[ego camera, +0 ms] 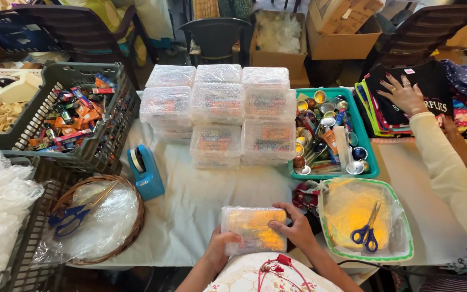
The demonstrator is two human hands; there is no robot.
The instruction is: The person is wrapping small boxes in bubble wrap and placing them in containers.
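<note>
At table edge | bubble-wrapped box (253, 229) (orange inside) between left hand (220, 250) and right hand (297, 228)

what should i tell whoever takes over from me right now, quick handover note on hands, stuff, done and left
Left hand grips the left edge of the bubble-wrapped box; right hand holds its right side, at the near table edge.
Done, as it looks: a stack of wrapped boxes at the table's middle.
Blue tape dispenser sits left; blue scissors lie on the green-rimmed tray to the right; a second pair in the round basket.
Left: the crate of small packets. A co-worker's hand rests on folded clothes.
</note>
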